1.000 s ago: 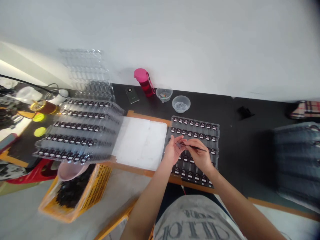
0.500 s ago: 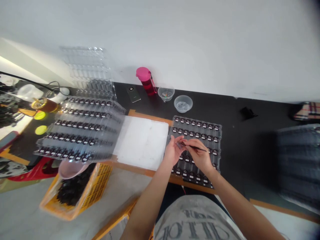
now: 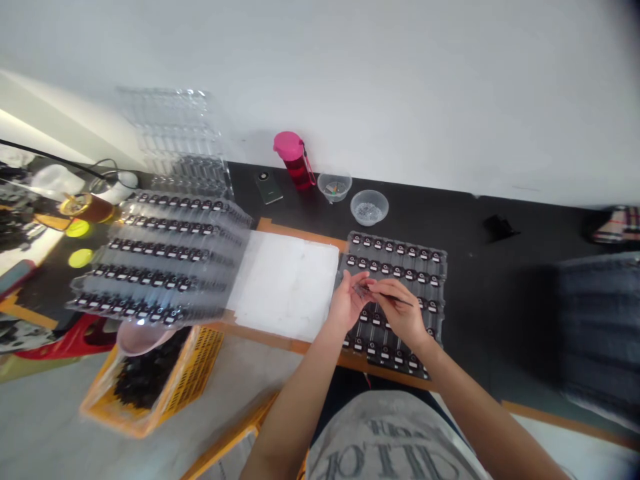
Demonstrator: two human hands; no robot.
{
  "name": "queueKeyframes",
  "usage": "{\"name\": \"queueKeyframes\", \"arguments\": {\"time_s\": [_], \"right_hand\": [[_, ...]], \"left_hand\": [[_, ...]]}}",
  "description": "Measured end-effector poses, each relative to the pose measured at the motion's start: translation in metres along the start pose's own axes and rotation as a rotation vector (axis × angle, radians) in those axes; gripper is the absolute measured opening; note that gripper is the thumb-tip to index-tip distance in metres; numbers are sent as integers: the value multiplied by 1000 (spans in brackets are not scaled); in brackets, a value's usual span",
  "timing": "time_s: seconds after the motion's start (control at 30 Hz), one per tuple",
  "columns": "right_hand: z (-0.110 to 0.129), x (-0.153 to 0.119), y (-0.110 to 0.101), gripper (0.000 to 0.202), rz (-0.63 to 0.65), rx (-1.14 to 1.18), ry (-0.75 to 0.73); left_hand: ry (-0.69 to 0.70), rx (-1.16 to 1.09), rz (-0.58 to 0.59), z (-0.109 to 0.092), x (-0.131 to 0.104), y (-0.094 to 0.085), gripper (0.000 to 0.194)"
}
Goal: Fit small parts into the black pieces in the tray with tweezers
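Over a clear tray [image 3: 437,267] with rows of small black parts, both my hands are held close together. My left hand [image 3: 346,304] is palm up with curled fingers around small clear pieces [image 3: 361,289], too small to make out singly. My right hand [image 3: 401,312] pinches a thin dark tool [image 3: 403,301], like tweezers, whose tip points into the left palm. The middle of the tray is partly hidden beneath my hands. Left of it lies a white sheet [image 3: 290,283] edged with brown tape.
Two clear bowls [image 3: 369,208] [image 3: 335,187] of small pieces, a pink-lidded bottle [image 3: 295,160] and a phone [image 3: 269,187] stand along the wall. Stacked filled trays [image 3: 160,257] are at left, a yellow crate [image 3: 195,373] below. More stacked trays [image 3: 600,327] stand at right.
The view has shifted slightly. My right hand and the dark tool have tilted a little over the left palm; my hands otherwise keep their places.
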State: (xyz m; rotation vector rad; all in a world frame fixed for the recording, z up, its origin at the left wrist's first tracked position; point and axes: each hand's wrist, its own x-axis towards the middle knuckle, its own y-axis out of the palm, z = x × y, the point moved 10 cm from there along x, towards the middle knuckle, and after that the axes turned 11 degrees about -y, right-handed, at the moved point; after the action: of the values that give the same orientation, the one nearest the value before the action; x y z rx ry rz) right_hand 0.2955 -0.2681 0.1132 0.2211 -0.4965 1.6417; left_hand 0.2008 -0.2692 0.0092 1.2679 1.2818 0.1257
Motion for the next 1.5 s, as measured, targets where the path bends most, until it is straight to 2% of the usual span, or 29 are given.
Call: {"name": "queueKeyframes", "arguments": {"time_s": [0.17, 0.27, 0.43, 0.53, 0.63, 0.8, 0.97, 1.5], "right_hand": [[-9, 0, -1, 13, -29, 50, 72], [-26, -2, -3, 8, -121, 176, 188], [-66, 0, -4, 12, -278, 229, 326], [-92, 6, 0, 19, -304, 193, 356], [-113, 9, 6, 23, -308, 166, 377], [-129, 14, 14, 23, -261, 133, 371], [-132, 19, 18, 22, -207, 109, 365], [-138, 22, 25, 24, -125, 58, 367]], "left_hand": [[11, 19, -19, -1, 2, -4, 46], [35, 83, -104, -5, 3, -16, 42], [194, 471, -422, -41, 7, -49, 27], [242, 604, -521, -63, 22, -64, 21], [285, 780, -606, -84, 40, -70, 18], [299, 1092, -691, -105, 62, -65, 15], [276, 1282, -735, -108, 68, -56, 16], [247, 1386, -776, -106, 70, -52, 12]]}}
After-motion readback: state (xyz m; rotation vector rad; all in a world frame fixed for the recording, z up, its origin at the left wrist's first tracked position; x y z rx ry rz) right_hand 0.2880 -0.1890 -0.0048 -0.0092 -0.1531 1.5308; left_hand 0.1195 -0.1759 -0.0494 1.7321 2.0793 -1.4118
